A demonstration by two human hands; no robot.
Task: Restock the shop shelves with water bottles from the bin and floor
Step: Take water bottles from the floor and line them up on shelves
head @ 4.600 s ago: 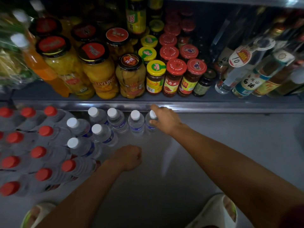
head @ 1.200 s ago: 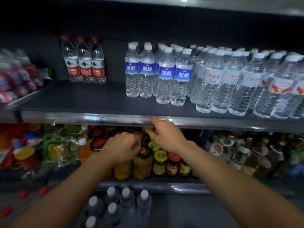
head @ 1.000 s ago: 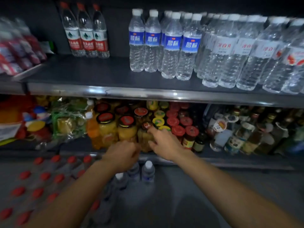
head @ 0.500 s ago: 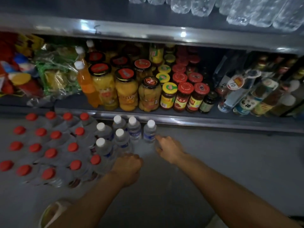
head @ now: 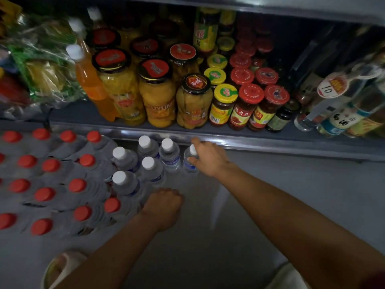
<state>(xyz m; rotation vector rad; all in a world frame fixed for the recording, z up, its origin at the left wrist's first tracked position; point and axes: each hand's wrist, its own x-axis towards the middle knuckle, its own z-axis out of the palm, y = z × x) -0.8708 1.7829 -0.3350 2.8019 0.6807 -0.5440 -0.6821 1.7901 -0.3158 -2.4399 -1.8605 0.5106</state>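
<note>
Several small white-capped water bottles with blue labels stand on the grey floor below the lowest shelf. My right hand wraps the neck of the rightmost white-capped bottle, which still stands on the floor. My left hand is a closed fist with nothing in it, hovering just right of the nearest white-capped bottle. To the left sits a shrink-wrapped pack of red-capped water bottles.
The lowest shelf's metal edge runs just behind the bottles. On it stand jars of yellow fruit, red-lidded sauce jars, an orange drink bottle and glass bottles at the right. My slippers show at the bottom.
My view dropped from the upper water shelf to the floor. My right hand reached forward and closed on the rightmost white-capped bottle. My left fist stayed low beside the bottles.
</note>
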